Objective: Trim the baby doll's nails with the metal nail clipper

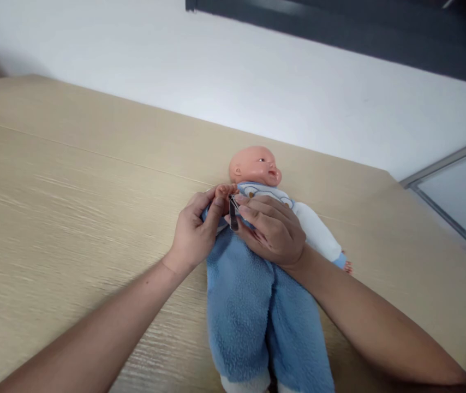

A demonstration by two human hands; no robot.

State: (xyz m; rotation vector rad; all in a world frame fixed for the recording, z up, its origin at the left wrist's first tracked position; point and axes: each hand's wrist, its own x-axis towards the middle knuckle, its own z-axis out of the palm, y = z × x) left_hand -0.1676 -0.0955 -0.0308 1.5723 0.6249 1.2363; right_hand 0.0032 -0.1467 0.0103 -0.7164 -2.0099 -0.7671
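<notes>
Pale wood-grain tabletop [73, 180], baby doll [255, 166] on its back, blue fleece suit [241, 311]

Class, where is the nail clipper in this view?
In the head view, the nail clipper sits near centre in the right hand, against the baby doll's hand, which the left hand holds.

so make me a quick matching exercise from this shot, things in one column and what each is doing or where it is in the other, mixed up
Things:
1. left hand
2. right hand
3. doll's head
4. blue fleece suit legs

Descriptions:
A. lying on the pale wood table
B. holding a metal nail clipper
C. bald, just above the blue-and-white collar
D. gripping the doll's tiny hand

Pairs: 1-D, 2-B, 3-C, 4-A
</notes>
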